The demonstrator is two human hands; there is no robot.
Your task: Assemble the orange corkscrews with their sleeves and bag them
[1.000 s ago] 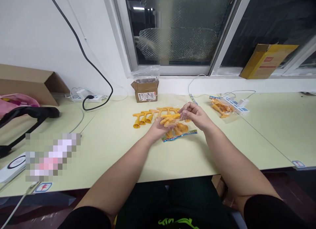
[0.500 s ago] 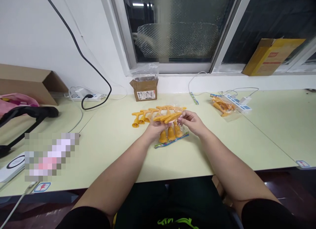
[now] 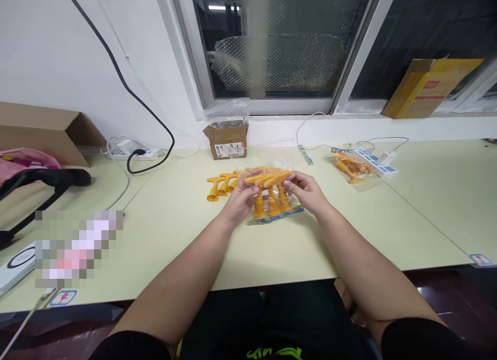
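Note:
Between my hands is a clear plastic bag [image 3: 273,197] holding several orange T-shaped plastic pieces, with a blue patterned strip along its near edge. My left hand [image 3: 241,197] grips the bag's left side, its fingers partly behind the pieces. The right side is pinched by my right hand [image 3: 306,190] near the crossbars. Behind and to the left, a row of loose orange T-shaped pieces [image 3: 213,189] lies on the pale green table [image 3: 171,236]; my hands and the bag partly cover the row.
A small open cardboard box [image 3: 229,143] stands by the wall. At right lie another bag of orange pieces [image 3: 351,165] and a power strip [image 3: 376,162]. A black strap [image 3: 54,180], a pink item [image 3: 29,161] and a large cardboard box [image 3: 39,124] are at left.
The bag in my hands has turned slightly, and its strip has shifted up and right. My left thumb now shows across the front of the bag.

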